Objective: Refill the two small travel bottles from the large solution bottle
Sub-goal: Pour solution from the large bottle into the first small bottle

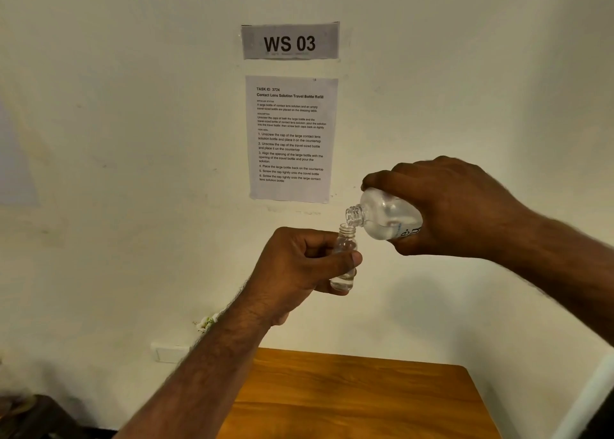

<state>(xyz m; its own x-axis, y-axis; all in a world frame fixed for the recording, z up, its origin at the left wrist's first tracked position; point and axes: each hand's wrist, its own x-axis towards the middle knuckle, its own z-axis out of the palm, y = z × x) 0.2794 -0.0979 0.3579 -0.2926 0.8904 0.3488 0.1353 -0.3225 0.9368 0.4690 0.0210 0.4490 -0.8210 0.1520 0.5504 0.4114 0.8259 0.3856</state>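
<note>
My left hand (299,265) grips a small clear travel bottle (345,279) upright in mid-air, uncapped, with a little clear liquid at its bottom. My right hand (445,206) holds the large clear solution bottle (385,214) tipped over to the left. Its open threaded mouth sits just above the small bottle's neck. Both are held high over the table, in front of the wall. Only one travel bottle is in view, and no caps show.
A wooden table (358,395) lies below, with only its far part showing. On the wall hang a "WS 03" sign (289,41) and a printed task sheet (291,139). A white wall socket (169,352) sits low on the left.
</note>
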